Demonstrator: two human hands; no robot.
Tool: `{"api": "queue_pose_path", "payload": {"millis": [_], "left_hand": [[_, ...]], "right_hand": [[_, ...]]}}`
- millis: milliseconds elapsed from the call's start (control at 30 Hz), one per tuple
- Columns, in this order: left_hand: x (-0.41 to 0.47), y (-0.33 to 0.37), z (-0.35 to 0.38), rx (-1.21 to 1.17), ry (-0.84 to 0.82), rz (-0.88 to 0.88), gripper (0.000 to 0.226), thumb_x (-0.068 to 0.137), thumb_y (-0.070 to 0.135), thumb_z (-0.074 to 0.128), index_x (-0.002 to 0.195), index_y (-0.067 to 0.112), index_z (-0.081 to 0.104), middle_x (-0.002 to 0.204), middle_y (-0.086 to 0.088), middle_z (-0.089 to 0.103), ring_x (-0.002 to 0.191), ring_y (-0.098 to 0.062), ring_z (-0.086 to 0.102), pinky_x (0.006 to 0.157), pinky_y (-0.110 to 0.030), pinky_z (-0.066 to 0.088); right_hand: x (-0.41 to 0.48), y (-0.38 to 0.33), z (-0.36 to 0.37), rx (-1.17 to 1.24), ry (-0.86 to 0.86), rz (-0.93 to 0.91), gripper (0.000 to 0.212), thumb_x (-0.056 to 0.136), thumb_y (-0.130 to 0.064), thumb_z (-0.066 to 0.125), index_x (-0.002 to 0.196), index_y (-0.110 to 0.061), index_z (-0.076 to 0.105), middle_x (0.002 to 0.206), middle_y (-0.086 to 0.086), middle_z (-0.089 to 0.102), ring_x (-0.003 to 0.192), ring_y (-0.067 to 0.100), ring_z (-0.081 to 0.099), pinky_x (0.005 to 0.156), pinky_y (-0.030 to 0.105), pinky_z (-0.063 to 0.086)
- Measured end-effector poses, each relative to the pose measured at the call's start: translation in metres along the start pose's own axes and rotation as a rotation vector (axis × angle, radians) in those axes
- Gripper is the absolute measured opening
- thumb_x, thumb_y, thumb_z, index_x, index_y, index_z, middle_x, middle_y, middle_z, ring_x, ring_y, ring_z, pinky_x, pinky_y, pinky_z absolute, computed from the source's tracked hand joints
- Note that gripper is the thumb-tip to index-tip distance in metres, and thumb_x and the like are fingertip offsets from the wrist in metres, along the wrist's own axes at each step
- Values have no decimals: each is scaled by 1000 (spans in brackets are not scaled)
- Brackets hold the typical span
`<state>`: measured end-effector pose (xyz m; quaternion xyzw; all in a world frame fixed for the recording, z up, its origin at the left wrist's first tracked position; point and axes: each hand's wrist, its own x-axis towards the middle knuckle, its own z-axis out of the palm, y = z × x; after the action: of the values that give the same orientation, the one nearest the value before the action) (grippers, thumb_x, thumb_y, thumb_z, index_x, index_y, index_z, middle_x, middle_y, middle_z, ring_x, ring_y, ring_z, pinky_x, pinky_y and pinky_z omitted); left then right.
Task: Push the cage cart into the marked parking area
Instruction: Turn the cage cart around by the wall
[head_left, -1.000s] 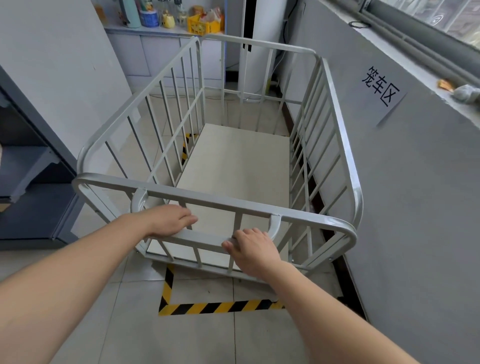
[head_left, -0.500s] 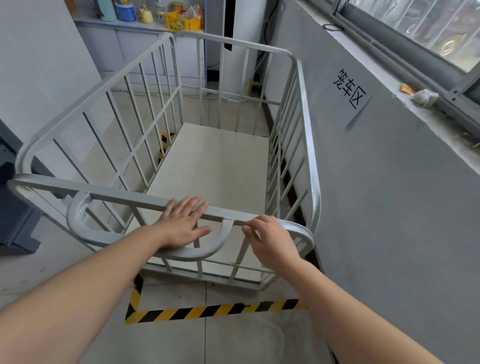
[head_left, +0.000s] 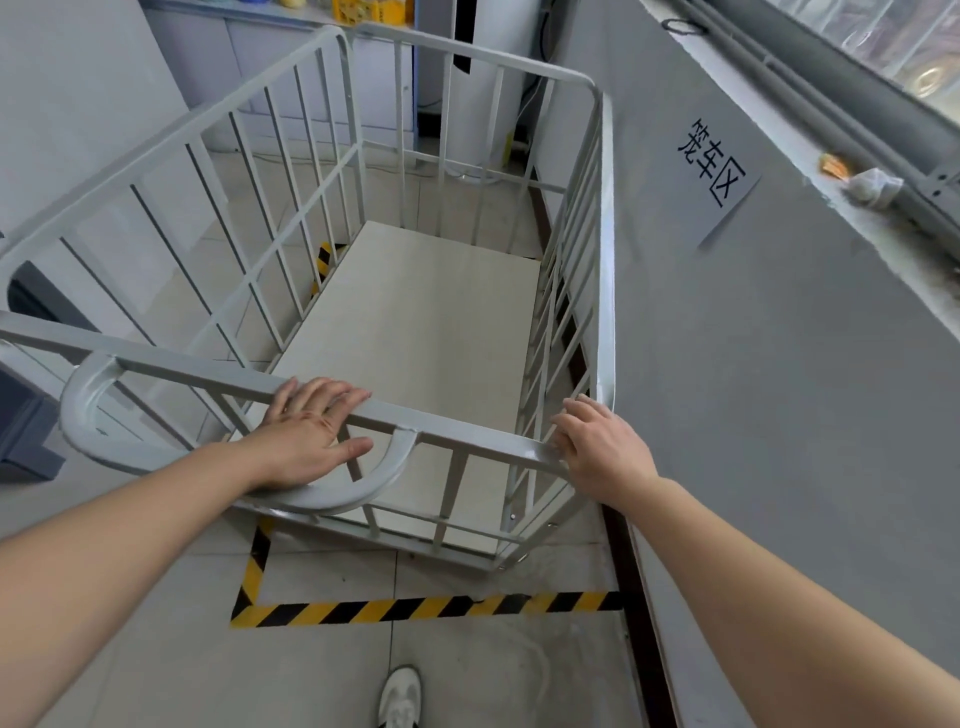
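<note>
The white cage cart (head_left: 605, 218) stands along the grey wall, its pale floor board empty. Yellow-and-black floor tape (head_left: 415, 607) marks the parking area; the cart's near end sits inside the tape's near line and left corner. My left hand (head_left: 306, 436) lies flat on the near top rail and curved handle, fingers spread, not wrapped around it. My right hand (head_left: 602, 447) rests with loose fingers against the cart's near right corner, where the top rail meets the side rail.
A grey wall (head_left: 779, 415) with a paper sign (head_left: 714, 169) runs close along the cart's right side. A window ledge (head_left: 862, 182) sits above. White cabinets (head_left: 291, 62) stand beyond the cart. Dark shelving (head_left: 26, 415) is at left. My shoe (head_left: 400, 696) is behind the tape.
Both hands released the lower curved handle and came up to rest on the top rail; the right hand slid to the right corner. The view has closed in on the cart.
</note>
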<state>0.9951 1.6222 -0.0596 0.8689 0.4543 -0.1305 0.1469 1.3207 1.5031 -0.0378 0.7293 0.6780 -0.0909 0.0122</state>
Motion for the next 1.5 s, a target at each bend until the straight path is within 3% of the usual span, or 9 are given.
{"api": "queue_pose_path", "payload": {"millis": [100,200,500,700,833,967,1167,1300,1500], "left_hand": [[7,-2,-8,-76,45,-43,100,62,80,-2,145,32,25,150,1,28,144,-19,14,118,-41,-5],[17,-2,-15,-114,54,-126,72,83,76,19,135,30,40,141,0,40,137,-22,26,117,-43,3],[24,-7,-12,-27,102,-271,51,90,65,31,118,25,46,128,-4,47,129,-25,32,115,-45,11],[35,37,-28,58,60,-248,46,96,53,26,121,26,53,128,-3,51,128,-23,39,115,-53,4],[49,114,-18,-68,59,-30,51,98,54,25,94,21,63,99,0,63,100,-20,57,100,-41,38],[58,138,-12,25,5,-95,64,95,63,13,56,22,43,62,4,52,66,-19,51,99,-41,37],[58,144,-18,-26,-70,-171,66,72,86,37,52,24,42,56,10,45,75,-19,48,63,-29,34],[59,143,-15,-84,-74,-251,72,60,91,42,56,20,45,61,8,53,88,-20,48,65,-27,34],[59,139,-8,-95,-37,-243,76,53,97,34,50,21,40,56,10,49,79,-18,43,82,-32,44]], "right_hand": [[10,8,-3,-63,-86,-36,36,100,-27,35,131,-17,51,146,2,39,141,19,20,113,33,24],[20,14,-9,-160,-182,-89,37,100,-27,33,133,-20,49,154,1,28,145,17,10,117,35,17],[54,22,-22,-308,-281,-207,40,100,-39,31,131,-24,52,158,1,22,147,14,0,119,37,-2],[79,25,-25,-397,-347,-368,49,95,-54,34,127,-25,56,143,0,45,144,17,16,119,39,0],[93,33,-26,-391,-355,-459,54,92,-62,32,119,-25,62,129,2,55,133,19,35,118,37,9],[104,47,-29,-355,-311,-548,53,93,-59,30,121,-27,61,128,3,56,130,20,37,116,35,13],[116,68,-26,-303,-267,-665,48,94,-57,30,119,-29,59,125,3,58,129,20,38,115,37,15],[123,75,-28,-305,-268,-690,54,91,-63,31,123,-28,57,129,2,54,133,19,34,117,40,9],[128,74,-29,-286,-305,-688,56,89,-66,31,116,-25,59,120,4,55,128,22,35,117,42,5]]}}
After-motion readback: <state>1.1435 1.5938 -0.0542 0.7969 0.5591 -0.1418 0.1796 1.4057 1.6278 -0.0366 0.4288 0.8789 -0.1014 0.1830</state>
